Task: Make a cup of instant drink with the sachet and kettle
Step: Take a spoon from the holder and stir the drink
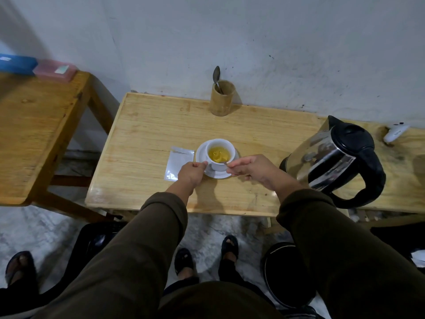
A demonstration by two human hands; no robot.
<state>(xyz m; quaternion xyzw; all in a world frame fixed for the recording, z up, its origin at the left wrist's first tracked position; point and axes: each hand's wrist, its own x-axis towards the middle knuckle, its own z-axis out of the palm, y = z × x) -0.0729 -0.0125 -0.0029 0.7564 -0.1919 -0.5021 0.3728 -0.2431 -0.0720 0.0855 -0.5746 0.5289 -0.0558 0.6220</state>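
Observation:
A white cup point(220, 165) with yellow-orange liquid stands on a white saucer point(201, 152) in the middle of the pale wooden table point(147, 139). My left hand point(192, 172) grips the cup's handle at its near left side. My right hand point(251, 168) pinches a small spoon point(224, 162) whose bowl dips into the drink. The silver sachet point(178, 163) lies flat on the table, just left of the saucer, its top torn. The steel kettle point(333, 160) with black lid and handle stands at the right.
A bamboo holder point(222, 99) with another spoon point(216, 77) stands at the table's back edge by the wall. A second wooden table point(34, 134) with blue and pink boxes is at the left. A white object point(394, 133) lies far right. Feet and dark objects are on the floor.

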